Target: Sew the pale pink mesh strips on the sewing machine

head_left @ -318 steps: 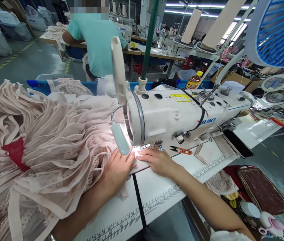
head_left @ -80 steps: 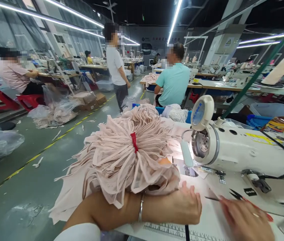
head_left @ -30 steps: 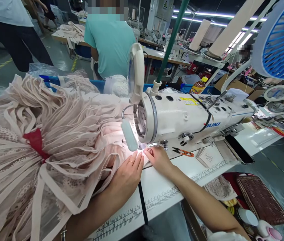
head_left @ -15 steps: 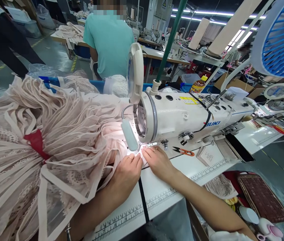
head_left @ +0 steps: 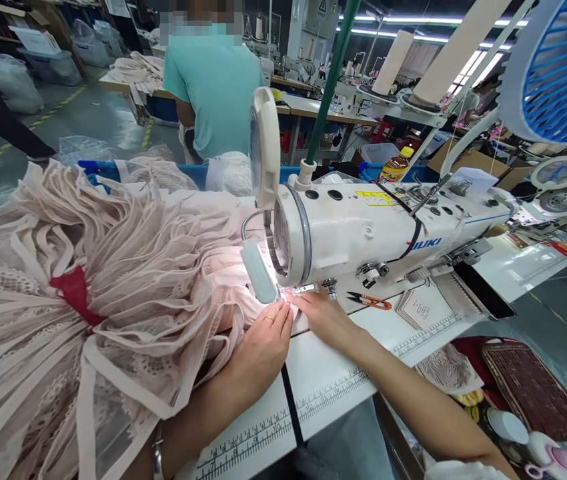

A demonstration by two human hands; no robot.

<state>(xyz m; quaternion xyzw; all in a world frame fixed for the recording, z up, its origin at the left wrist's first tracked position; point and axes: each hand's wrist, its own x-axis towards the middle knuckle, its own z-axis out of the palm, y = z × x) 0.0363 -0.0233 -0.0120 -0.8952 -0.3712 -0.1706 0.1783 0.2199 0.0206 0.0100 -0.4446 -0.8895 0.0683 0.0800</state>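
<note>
Rested left hand [head_left: 266,340] and right hand [head_left: 322,317] close together on pale fabric [head_left: 296,315] at the needle end of the sewing machine [head_left: 343,227], back from the table's [head_left: 323,373] ruled front edge; curled fingers [head_left: 276,321] slightly, could not tell pinching from pressing. Had the red-tied fabric bundle [head_left: 133,267] heaped toward the table's left edge, orange-handled snips [head_left: 369,301] right of the right hand, stacked cards [head_left: 417,307] farther right

Left hand [head_left: 266,340] and right hand [head_left: 324,319] (palms down) lie close at the fingers [head_left: 280,317].
</note>
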